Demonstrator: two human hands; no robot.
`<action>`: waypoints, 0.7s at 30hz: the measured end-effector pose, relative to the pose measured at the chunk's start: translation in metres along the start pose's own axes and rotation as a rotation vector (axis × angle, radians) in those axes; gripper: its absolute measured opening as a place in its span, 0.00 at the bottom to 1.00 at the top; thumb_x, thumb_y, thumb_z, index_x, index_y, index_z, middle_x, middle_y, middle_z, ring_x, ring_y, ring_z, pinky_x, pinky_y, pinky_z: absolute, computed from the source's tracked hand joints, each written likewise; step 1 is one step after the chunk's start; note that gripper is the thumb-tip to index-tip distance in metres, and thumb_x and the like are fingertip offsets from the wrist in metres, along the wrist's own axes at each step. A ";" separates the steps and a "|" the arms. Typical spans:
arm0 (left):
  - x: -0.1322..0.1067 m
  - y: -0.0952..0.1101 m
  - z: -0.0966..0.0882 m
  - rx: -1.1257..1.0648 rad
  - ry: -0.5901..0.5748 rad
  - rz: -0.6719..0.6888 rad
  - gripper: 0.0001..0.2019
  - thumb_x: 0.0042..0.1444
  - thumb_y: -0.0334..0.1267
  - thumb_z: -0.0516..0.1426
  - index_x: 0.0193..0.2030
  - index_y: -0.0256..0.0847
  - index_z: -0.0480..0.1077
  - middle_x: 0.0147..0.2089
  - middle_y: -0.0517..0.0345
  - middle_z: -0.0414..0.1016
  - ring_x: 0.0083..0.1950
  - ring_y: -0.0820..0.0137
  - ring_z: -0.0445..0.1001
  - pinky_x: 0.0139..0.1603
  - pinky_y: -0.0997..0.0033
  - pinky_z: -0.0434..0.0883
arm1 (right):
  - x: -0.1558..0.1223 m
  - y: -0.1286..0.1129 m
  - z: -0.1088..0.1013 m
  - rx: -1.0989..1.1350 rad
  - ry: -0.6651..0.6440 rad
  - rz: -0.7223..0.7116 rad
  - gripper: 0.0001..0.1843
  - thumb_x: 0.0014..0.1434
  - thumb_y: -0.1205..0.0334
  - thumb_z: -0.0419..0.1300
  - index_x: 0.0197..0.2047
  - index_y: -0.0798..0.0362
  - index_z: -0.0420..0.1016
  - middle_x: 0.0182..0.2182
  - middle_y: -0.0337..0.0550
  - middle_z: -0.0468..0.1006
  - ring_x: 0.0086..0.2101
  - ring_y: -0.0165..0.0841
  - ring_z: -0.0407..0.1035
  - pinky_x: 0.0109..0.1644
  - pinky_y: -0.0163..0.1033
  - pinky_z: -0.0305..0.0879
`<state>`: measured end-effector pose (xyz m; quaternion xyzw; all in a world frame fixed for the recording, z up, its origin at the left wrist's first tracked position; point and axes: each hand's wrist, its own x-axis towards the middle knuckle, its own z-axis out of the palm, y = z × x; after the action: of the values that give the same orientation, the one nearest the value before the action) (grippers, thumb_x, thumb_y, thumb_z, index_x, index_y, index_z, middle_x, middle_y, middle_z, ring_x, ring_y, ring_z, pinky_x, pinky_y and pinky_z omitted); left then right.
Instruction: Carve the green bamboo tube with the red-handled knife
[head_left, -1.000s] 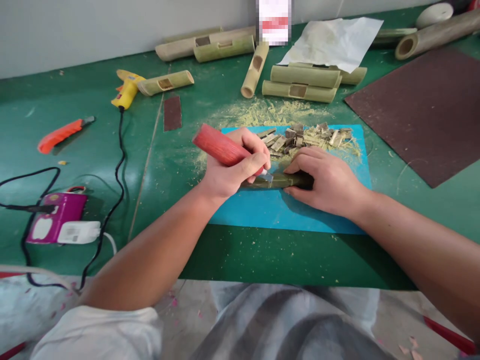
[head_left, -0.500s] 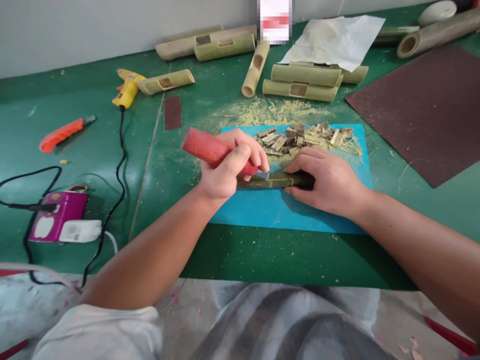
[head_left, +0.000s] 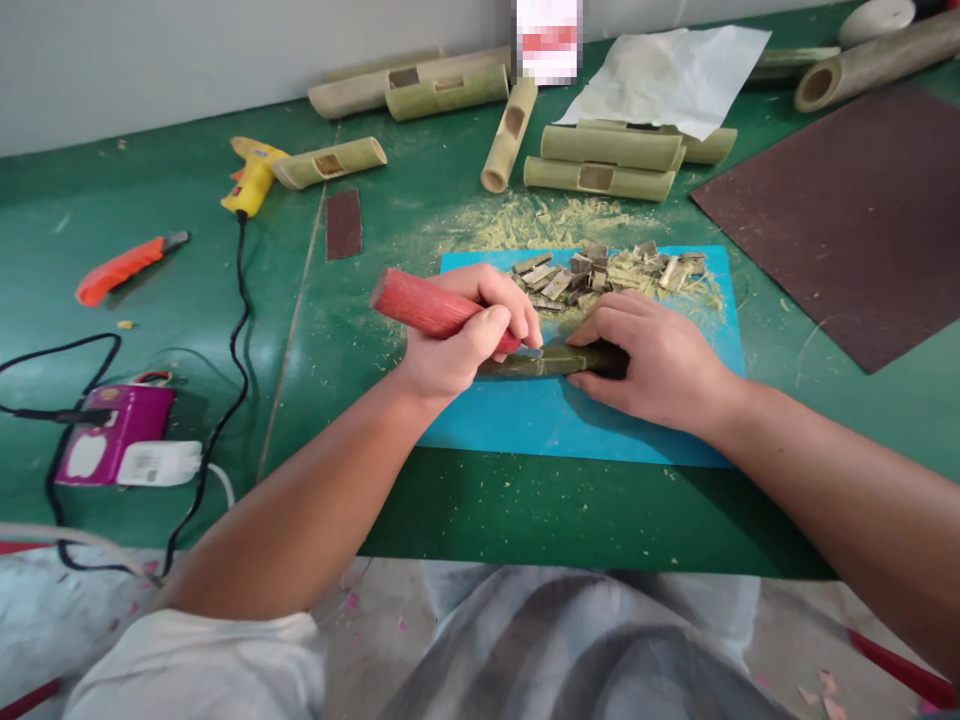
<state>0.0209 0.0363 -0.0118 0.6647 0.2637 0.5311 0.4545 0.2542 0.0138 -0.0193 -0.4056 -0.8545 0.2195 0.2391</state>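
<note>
My left hand [head_left: 472,325] is closed round a carving chisel [head_left: 427,303] with a thick red wooden handle. Only a short bit of its metal blade shows below the fingers, at the top of a dark green bamboo tube [head_left: 547,360]. The tube lies lengthwise on a blue mat [head_left: 510,425]; my left hand and wrist cover its left end. Gripping the tube's right end is my right hand [head_left: 649,355], thumb on the near side and fingers over the far side. Just beyond the hands lies a heap of bamboo chips [head_left: 577,275] with shavings.
Several cut bamboo tubes [head_left: 611,148] lie at the back, some under white paper [head_left: 660,75]. A brown sheet [head_left: 840,230] is at right. To the left are a yellow glue gun [head_left: 255,180], an orange cutter knife [head_left: 124,270], a purple power box [head_left: 120,435] and loose cords.
The chisel's handle has tipped lower, its butt end moving slightly down and right, as my left hand tilts. My right hand keeps its hold on the bamboo tube.
</note>
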 end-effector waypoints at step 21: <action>-0.001 -0.005 0.003 -0.045 0.122 0.051 0.19 0.62 0.47 0.67 0.25 0.39 0.76 0.26 0.58 0.82 0.23 0.75 0.76 0.20 0.78 0.69 | 0.000 0.000 0.000 0.001 0.014 -0.010 0.08 0.57 0.62 0.68 0.40 0.51 0.77 0.39 0.47 0.81 0.42 0.44 0.74 0.45 0.46 0.69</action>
<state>0.0238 0.0369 -0.0172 0.6272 0.2619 0.5880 0.4385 0.2543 0.0140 -0.0191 -0.4027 -0.8546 0.2160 0.2467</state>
